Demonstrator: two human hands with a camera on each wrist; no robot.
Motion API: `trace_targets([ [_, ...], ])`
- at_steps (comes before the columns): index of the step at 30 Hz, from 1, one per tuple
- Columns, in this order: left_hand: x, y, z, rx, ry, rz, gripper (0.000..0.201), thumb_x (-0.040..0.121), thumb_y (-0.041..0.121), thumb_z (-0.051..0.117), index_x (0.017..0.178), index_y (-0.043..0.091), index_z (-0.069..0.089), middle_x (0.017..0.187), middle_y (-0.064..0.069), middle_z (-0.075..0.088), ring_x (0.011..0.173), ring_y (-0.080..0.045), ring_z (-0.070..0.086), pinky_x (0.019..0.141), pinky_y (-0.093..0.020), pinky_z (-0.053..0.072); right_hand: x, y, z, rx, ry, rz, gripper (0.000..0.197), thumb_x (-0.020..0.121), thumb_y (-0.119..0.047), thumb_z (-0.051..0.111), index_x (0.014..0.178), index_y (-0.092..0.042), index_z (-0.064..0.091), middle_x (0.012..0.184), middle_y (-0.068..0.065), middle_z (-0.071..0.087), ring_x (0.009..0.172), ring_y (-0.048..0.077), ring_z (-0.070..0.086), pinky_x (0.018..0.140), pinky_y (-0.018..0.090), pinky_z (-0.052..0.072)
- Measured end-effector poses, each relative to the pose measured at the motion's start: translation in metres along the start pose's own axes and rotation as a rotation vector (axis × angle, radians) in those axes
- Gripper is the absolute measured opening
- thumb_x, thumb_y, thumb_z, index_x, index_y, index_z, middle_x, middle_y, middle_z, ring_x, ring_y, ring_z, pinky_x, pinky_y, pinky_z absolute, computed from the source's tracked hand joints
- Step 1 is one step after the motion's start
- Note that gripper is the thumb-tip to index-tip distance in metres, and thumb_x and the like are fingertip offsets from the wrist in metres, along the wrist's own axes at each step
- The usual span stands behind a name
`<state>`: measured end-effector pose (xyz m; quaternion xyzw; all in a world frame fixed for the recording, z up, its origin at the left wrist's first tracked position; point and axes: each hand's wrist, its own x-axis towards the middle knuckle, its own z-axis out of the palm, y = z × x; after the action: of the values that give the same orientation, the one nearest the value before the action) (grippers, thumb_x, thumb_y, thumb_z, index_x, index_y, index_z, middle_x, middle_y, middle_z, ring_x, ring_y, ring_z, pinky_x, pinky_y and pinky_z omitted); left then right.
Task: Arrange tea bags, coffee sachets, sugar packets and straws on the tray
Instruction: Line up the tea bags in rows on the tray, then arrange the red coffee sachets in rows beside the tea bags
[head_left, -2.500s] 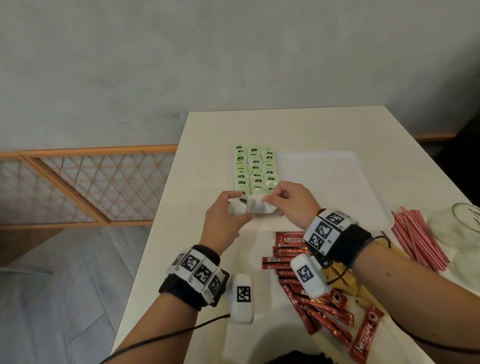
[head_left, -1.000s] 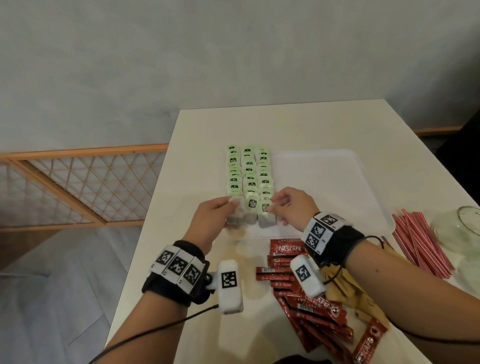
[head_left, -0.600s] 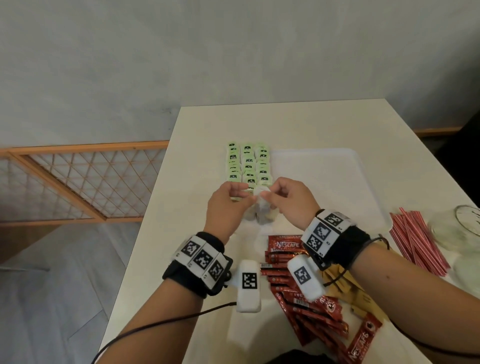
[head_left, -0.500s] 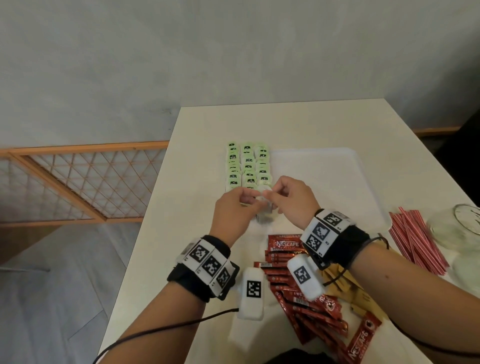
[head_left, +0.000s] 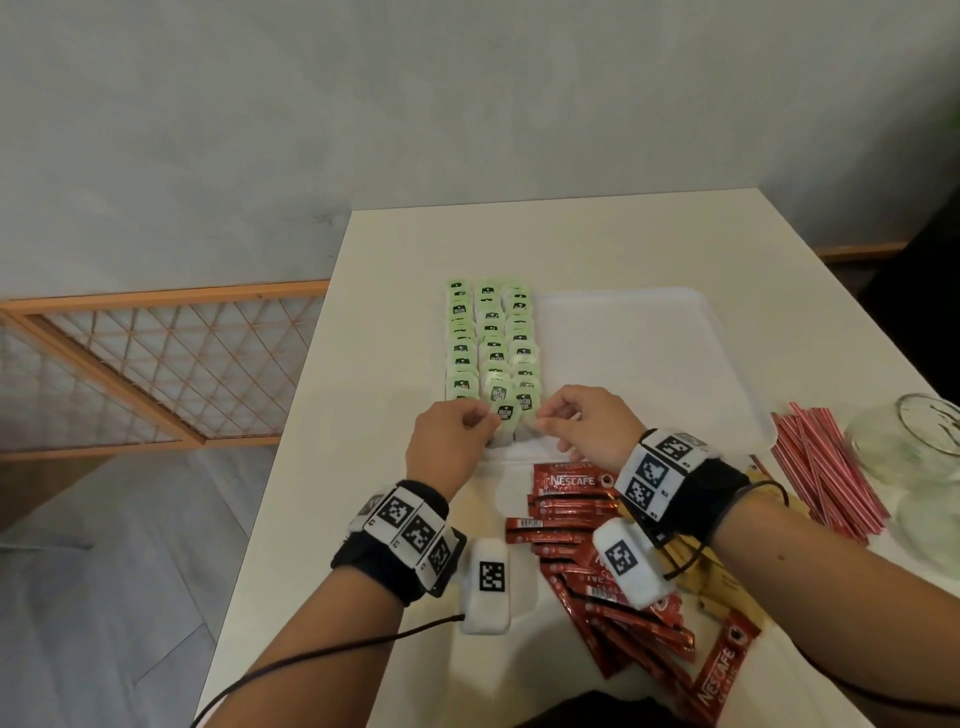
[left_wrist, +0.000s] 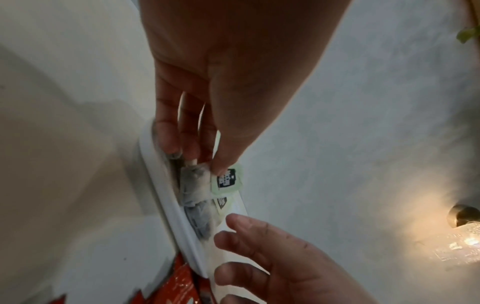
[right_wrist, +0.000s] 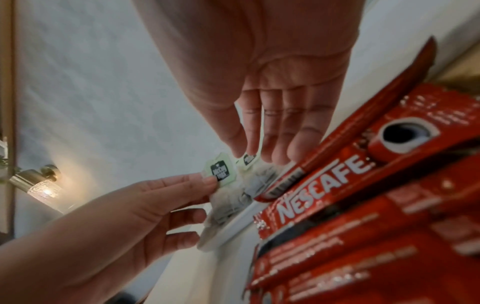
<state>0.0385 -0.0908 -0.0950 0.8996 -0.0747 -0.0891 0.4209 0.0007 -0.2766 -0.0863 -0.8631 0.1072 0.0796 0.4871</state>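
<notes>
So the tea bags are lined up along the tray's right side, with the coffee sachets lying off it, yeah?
No: the tea bags line the left side of the tray, per the head view; the coffee sachets do lie off it.

wall (head_left: 260, 130): grey plaster | floor (head_left: 104, 597): grey planks | wooden lattice panel (head_left: 130, 364) left | white table (head_left: 571, 249) | wall lamp (right_wrist: 39, 185) lit

Pale green tags with a black logo all over the tea bags (head_left: 491, 343), pouches themselves greyish-white. Plain white tray (head_left: 649, 353) on a cream table (head_left: 571, 239). Bright red coffee sachets (head_left: 571, 480) with white NESCAFE lettering and little black barcode strips. Straws (head_left: 826, 467) in red-and-white stripes. Sugar packets (head_left: 727, 579) mustard tan. Black wristbands (head_left: 410, 525) with black-and-white square codes. Orange-framed lattice panel (head_left: 130, 364), diamond pattern, below a mottled grey wall (head_left: 467, 104).
</notes>
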Motion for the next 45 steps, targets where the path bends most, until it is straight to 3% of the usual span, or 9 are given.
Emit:
trace_targets([
  [5,0.001,-0.001,-0.002,0.014,0.116,-0.021,0.023,0.089,0.025,0.067,0.111,0.03,0.065,0.094,0.01,0.063,0.086,-0.012,0.061,0.077,-0.029,0.05,0.007,0.009,0.001,-0.16,0.023,0.055,0.018,0.083,-0.035,0.073,0.088,-0.022,0.062,0.087,-0.006,0.063,0.082,0.013,0.06,0.07,0.025,0.047],
  [12,-0.002,-0.004,0.002,0.212,0.034,-0.014,0.019,0.081,0.022,0.067,0.092,0.035,0.058,0.077,0.014,0.062,0.08,-0.008,0.063,0.064,-0.026,0.045,0.013,0.003,0.006,-0.333,-0.02,0.125,0.026,0.081,-0.038,0.074,0.082,-0.021,0.054,0.087,-0.003,0.063,0.08,0.015,0.058,0.071,0.03,0.045],
  [17,-0.011,0.017,-0.002,0.247,0.001,0.089,0.02,0.084,0.018,0.059,0.095,0.035,0.06,0.083,0.014,0.063,0.079,-0.006,0.057,0.064,-0.026,0.042,-0.005,0.0,-0.011,-0.28,-0.048,0.064,0.032,0.079,-0.039,0.076,0.099,-0.022,0.058,0.091,-0.007,0.06,0.083,0.008,0.056,0.068,0.022,0.041],
  [25,-0.071,0.031,0.022,0.249,-0.462,0.477,0.023,0.08,0.032,0.075,0.1,0.033,0.063,0.092,0.016,0.058,0.08,0.001,0.053,0.07,-0.024,0.043,-0.101,0.03,-0.052,-0.199,-0.052,-0.069,0.016,0.079,-0.025,0.079,0.091,-0.025,0.069,0.076,-0.009,0.068,0.062,-0.005,0.057,0.064,0.015,0.043],
  [31,-0.093,0.03,0.039,0.53,-0.661,0.679,0.088,0.057,0.058,0.085,0.132,0.035,0.043,0.128,0.011,0.045,0.116,-0.01,0.039,0.093,-0.03,0.043,-0.15,0.062,-0.068,-0.301,-0.086,-0.097,0.021,0.077,-0.02,0.08,0.092,-0.028,0.069,0.079,-0.01,0.067,0.061,-0.004,0.052,0.057,0.009,0.04],
  [35,-0.103,0.031,0.05,0.789,-0.6,0.835,0.11,0.052,0.068,0.081,0.143,0.032,0.031,0.134,0.003,0.039,0.121,-0.017,0.037,0.106,-0.035,0.035,-0.174,0.072,-0.077,-0.387,-0.167,-0.055,0.032,0.072,-0.024,0.084,0.093,-0.037,0.064,0.091,-0.012,0.061,0.063,0.0,0.051,0.059,0.014,0.042],
  [39,-0.104,0.031,0.061,0.882,-0.461,0.963,0.098,0.052,0.083,0.064,0.132,0.029,0.046,0.121,0.0,0.049,0.11,-0.022,0.046,0.097,-0.038,0.041,-0.188,0.079,-0.072,-0.543,-0.244,-0.05,0.041,0.071,-0.019,0.084,0.105,-0.033,0.065,0.101,-0.013,0.051,0.072,-0.004,0.044,0.063,0.007,0.033],
  [42,-0.101,0.032,0.067,0.877,-0.426,1.005,0.083,0.062,0.084,0.054,0.122,0.027,0.053,0.111,0.001,0.051,0.1,-0.021,0.048,0.089,-0.035,0.039,-0.188,0.087,-0.063,-0.608,-0.258,-0.047,0.039,0.073,-0.025,0.081,0.107,-0.035,0.066,0.104,-0.01,0.049,0.084,0.002,0.048,0.077,0.019,0.043],
  [45,-0.094,0.033,0.071,0.841,-0.452,0.948,0.079,0.068,0.085,0.041,0.116,0.023,0.053,0.108,0.0,0.051,0.097,-0.02,0.048,0.089,-0.036,0.038,-0.183,0.09,-0.059,-0.577,-0.209,-0.055,0.028,0.075,-0.029,0.08,0.099,-0.031,0.066,0.094,-0.017,0.044,0.081,-0.004,0.045,0.071,0.013,0.036],
])
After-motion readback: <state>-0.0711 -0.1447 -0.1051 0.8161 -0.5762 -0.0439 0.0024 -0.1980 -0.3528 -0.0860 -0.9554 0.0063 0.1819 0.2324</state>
